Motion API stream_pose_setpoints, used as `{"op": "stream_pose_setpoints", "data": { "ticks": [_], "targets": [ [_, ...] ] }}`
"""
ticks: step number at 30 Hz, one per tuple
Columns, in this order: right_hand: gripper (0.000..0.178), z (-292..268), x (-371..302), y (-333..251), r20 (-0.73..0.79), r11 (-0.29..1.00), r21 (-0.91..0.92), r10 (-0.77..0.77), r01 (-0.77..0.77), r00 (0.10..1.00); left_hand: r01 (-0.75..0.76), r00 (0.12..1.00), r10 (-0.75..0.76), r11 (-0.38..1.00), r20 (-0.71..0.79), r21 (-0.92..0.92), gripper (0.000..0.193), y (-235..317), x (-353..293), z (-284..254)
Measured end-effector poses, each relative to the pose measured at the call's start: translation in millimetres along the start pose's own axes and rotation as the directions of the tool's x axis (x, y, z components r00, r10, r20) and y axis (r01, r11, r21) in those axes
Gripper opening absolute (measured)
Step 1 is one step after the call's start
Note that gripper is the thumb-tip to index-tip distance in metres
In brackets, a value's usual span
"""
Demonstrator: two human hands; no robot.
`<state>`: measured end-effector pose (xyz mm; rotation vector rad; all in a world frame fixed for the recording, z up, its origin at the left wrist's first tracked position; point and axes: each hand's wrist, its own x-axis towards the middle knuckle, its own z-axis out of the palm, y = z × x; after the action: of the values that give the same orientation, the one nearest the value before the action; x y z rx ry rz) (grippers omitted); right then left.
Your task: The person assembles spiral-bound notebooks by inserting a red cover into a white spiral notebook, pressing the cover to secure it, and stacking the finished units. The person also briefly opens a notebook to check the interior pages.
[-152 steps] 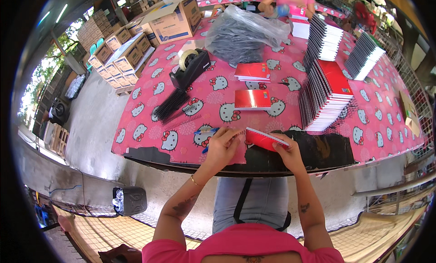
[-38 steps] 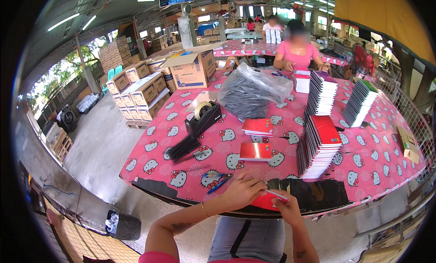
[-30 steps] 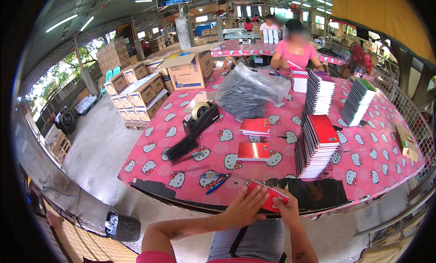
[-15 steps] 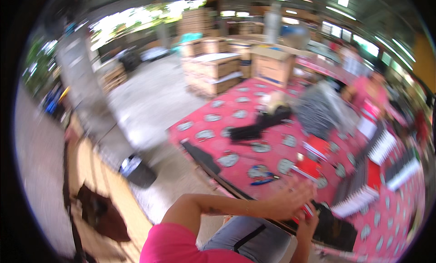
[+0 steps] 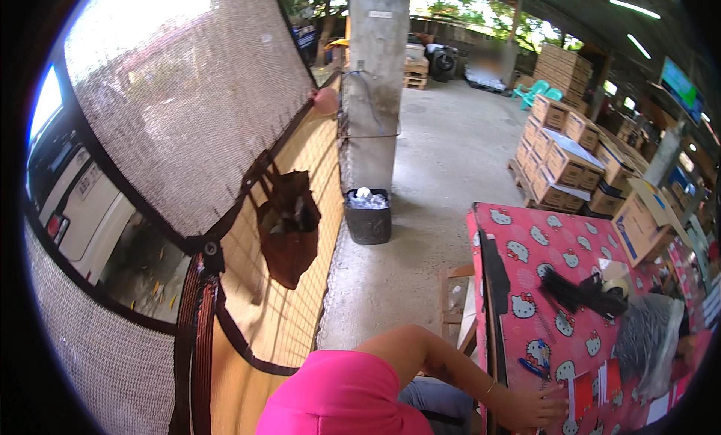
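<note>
Lying long axis roughly up-down in view, red notebook (image 5: 583,397), left hand (image 5: 528,408) near, fingers outstretched

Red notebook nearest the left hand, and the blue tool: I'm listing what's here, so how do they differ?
The notebook is red with a white edge; the tool is blue. The notebook is a broad rectangle; the tool is slim. Both lie on the pink cloth.

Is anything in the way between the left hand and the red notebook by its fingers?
Nothing visible is in the way: the left hand ends just beside the red notebook, though I can't tell whether they touch. The blue tool lies off to the side.
</note>
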<state>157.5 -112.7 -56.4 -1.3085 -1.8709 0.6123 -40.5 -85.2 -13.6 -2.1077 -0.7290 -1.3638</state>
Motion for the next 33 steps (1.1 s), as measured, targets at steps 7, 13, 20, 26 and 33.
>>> {"op": "stream_pose_setpoints", "data": {
  "ticks": [7,13,20,26,33],
  "targets": [
    [0.034,1.4,-8.5,-10.4,0.012,0.988,-0.146,0.047,-0.044,0.999,0.027,0.900,0.003,0.998,0.435,-0.062,0.042,-2.1,-16.5,16.4],
    [0.027,8.3,-5.0,25.8,-0.010,1.000,-0.006,-0.030,0.030,1.000,0.180,0.851,0.043,0.913,0.524,-0.366,0.029,-15.8,-28.5,43.8],
    [0.021,8.9,-5.6,73.9,-0.033,0.989,0.081,-0.117,0.120,0.993,0.132,0.810,0.109,0.923,0.576,-0.360,0.027,-25.2,-1.6,21.2],
    [0.038,9.8,0.6,51.8,-0.030,0.996,0.092,0.021,-0.019,0.999,0.227,0.822,0.011,0.911,0.570,-0.344,0.028,-19.1,-7.2,32.2],
    [0.035,3.8,0.3,54.0,-0.014,0.988,-0.083,-0.130,0.129,0.991,0.188,0.577,0.150,0.932,0.803,-0.310,0.037,-25.4,-0.4,47.0]
  ]
}}
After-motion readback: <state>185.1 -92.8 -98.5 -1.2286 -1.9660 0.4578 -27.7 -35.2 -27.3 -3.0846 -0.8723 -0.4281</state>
